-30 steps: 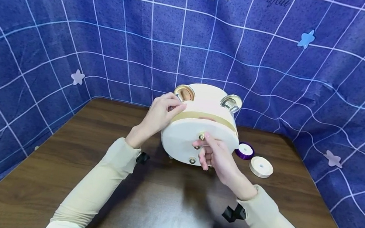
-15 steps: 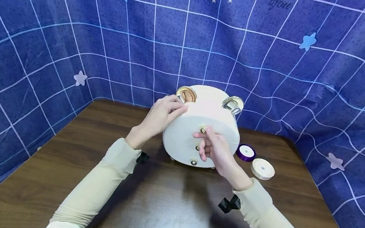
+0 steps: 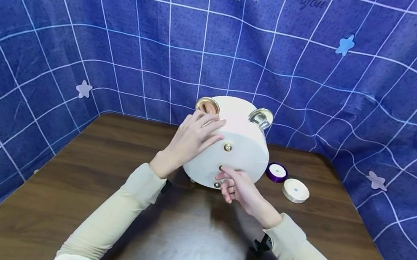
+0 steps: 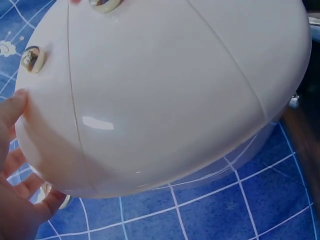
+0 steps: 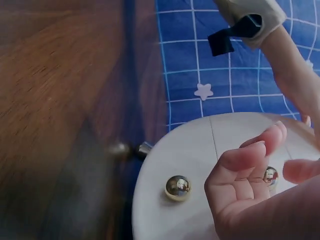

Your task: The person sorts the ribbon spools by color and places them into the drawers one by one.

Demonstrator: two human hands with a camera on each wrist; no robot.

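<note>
Past the fingers I have a blue white-gridded cloth (image 3: 154,61); beneath them, a brown wooden table (image 3: 198,230). On it, at the fingers, a glossy white rounded box (image 3: 245,157) points its front at the person, long axis side to side in my head view, inside hidden. The left hand (image 3: 194,136) rests loosely spread on its upper left edge; the right hand (image 3: 243,191) blocks some lower front. Right of those fingers lie a flat cream spool (image 3: 295,191) and a flat purple spool (image 3: 277,172). Right thumb and half-curled fingers stand parted around a shiny gold metal knob (image 5: 270,176); contact I can't tell.
</note>
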